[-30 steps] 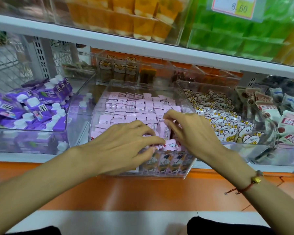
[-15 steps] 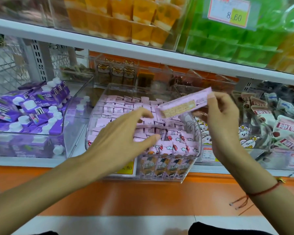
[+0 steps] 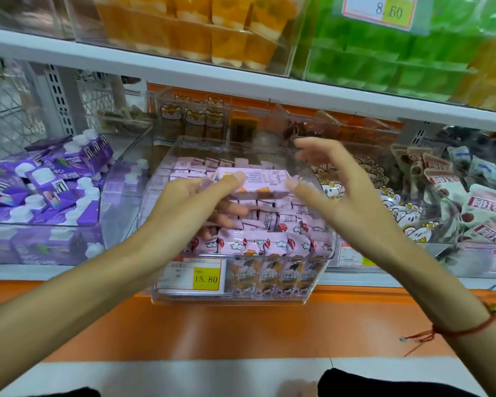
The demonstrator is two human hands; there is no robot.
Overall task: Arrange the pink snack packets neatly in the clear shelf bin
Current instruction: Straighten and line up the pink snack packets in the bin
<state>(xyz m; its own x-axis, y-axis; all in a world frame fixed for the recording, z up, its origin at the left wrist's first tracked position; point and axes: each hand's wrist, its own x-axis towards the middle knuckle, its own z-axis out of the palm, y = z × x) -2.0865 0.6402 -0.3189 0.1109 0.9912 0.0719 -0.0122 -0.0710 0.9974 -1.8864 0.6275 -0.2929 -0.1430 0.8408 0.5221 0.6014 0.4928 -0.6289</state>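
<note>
A clear shelf bin (image 3: 152, 202) sits in the middle of the shelf, filled with rows of pink snack packets (image 3: 269, 222). Over the bin, my left hand (image 3: 184, 213) pinches one long pink packet (image 3: 258, 183), thumb on top and fingers underneath. The packet lies level, with its printed back facing up. My right hand (image 3: 341, 196) is at the packet's right end, where its thumb tip touches the wrapper. Its fingers are spread, raised and blurred above the bin's back right corner.
A clear bin of purple spouted pouches (image 3: 40, 190) stands to the left, and bins of cartoon-printed packets (image 3: 398, 213) to the right. A yellow price tag (image 3: 206, 279) reading 15.80 is on the bin's front. Orange cups (image 3: 212, 32) and green cups (image 3: 384, 61) fill the shelf above.
My right hand pulled a long pink packet out of the bin and lifted it. Now my left hand pinches it over the bin and my right hand's fingers have opened.
</note>
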